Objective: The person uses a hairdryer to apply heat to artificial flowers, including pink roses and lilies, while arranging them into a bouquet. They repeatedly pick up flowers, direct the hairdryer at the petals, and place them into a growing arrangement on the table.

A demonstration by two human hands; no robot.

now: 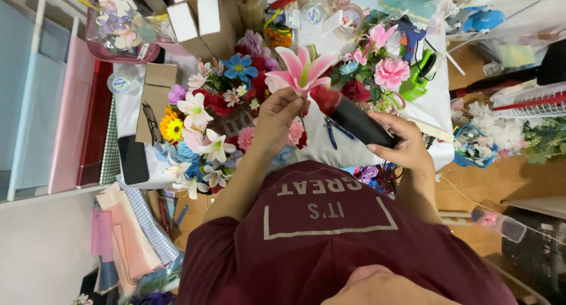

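Note:
My left hand (pixel 276 121) pinches the base of a pink artificial lily (pixel 302 69) and holds it upright above the table. My right hand (pixel 400 141) grips a black glue gun (pixel 356 121) whose red tip (pixel 324 97) points at the flower's base, just beside my left fingers. Both hands are raised in front of my maroon shirt (pixel 330 234). The lily's stem is hidden behind my left hand.
A white table (pixel 427 104) carries heaps of artificial flowers (pixel 212 116), blue-handled pliers (pixel 331 131), a green tool (pixel 420 75), a blue glue gun (pixel 410 34), a phone (pixel 133 159), glasses (pixel 152 122) and boxes (pixel 197 19). Fabric sheets (pixel 127 234) lie at lower left, a wire rack (pixel 530 101) at right.

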